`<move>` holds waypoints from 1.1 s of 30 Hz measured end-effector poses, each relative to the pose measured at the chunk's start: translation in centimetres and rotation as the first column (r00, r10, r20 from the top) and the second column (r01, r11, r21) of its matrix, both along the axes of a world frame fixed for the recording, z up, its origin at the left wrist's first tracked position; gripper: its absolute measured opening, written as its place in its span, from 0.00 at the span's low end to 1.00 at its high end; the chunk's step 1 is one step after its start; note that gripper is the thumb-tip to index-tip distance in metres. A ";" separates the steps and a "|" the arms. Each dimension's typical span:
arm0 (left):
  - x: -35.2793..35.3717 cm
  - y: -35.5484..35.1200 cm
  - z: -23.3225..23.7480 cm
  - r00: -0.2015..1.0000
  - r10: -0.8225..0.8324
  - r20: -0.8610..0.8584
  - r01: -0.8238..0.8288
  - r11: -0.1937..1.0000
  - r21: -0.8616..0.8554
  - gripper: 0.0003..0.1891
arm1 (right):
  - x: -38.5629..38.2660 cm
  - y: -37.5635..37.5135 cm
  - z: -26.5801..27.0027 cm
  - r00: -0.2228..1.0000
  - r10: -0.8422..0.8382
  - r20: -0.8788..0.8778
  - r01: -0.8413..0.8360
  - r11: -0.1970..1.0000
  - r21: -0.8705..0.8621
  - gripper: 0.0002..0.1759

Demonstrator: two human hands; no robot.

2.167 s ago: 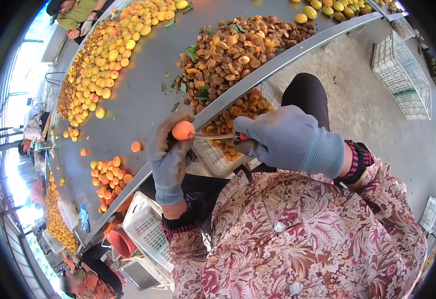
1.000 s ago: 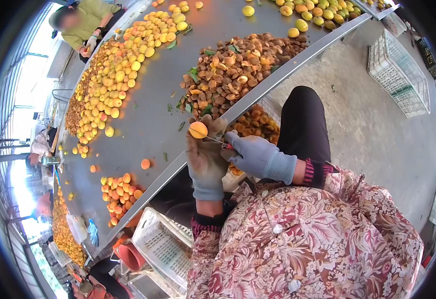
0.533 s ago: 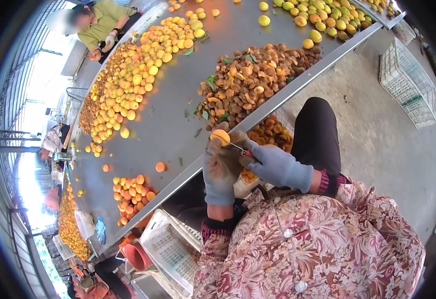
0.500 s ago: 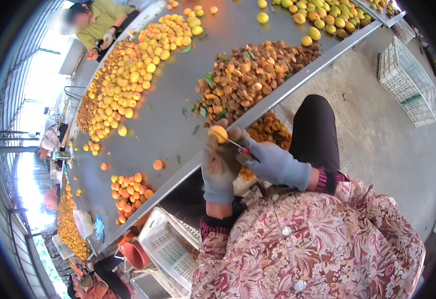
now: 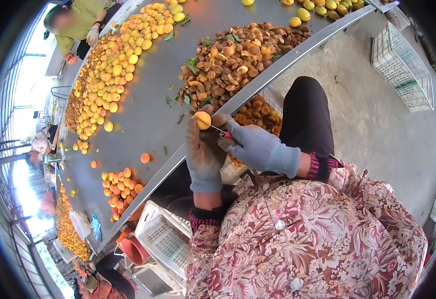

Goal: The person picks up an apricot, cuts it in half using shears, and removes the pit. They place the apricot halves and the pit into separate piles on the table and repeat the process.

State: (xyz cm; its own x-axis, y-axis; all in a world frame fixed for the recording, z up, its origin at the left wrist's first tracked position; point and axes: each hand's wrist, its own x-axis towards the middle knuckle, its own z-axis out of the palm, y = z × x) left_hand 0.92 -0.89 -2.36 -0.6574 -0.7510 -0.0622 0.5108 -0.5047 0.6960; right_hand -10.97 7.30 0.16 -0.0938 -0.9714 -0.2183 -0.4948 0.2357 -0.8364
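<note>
An orange-yellow apricot [image 5: 202,120] sits in the fingertips of my left hand [image 5: 204,162], which wears a stained grey glove. My right hand [image 5: 262,146], gloved as well, is closed on a red-handled tool [image 5: 226,134] with a thin metal shaft. That shaft meets the apricot's right side, and a thin tip shows beyond its left side. Both hands are close together over the near edge of the metal table [image 5: 150,112]. Just beyond them lies a heap of brown apricot pits [image 5: 238,62] with some green leaves.
Under the table edge, a crate holds pitted apricot pieces [image 5: 258,113]. Whole apricots lie in a long pile [image 5: 111,77] and a smaller pile [image 5: 122,192]. White crates stand at lower left [image 5: 163,241] and right [image 5: 402,67]. A person [image 5: 81,30] is across the table.
The whole scene has shifted up and left in view. The tool's tip now shows past the apricot's far side; earlier its shaft showed only on the right side.
</note>
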 end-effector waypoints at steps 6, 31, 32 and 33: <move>-0.8 0.5 0.1 0.999 -0.020 0.025 0.014 0.979 0.205 0.28 | 0.1 -0.2 -1.3 0.996 -0.040 -0.086 0.038 0.999 -0.021 0.20; 0.6 0.3 0.5 0.858 0.276 0.434 0.034 0.811 -0.584 0.20 | -0.6 -1.7 1.3 0.401 -0.270 0.875 0.358 0.926 0.122 0.14; 0.6 -0.1 0.6 0.789 0.361 0.497 0.141 0.681 -0.719 0.21 | -0.5 -1.7 0.8 0.374 -0.263 0.889 0.357 0.926 0.124 0.14; 0.4 -0.1 0.9 0.796 0.366 0.482 0.146 0.657 -0.739 0.21 | -0.4 -2.0 0.7 0.316 -0.256 0.914 0.364 0.922 0.133 0.13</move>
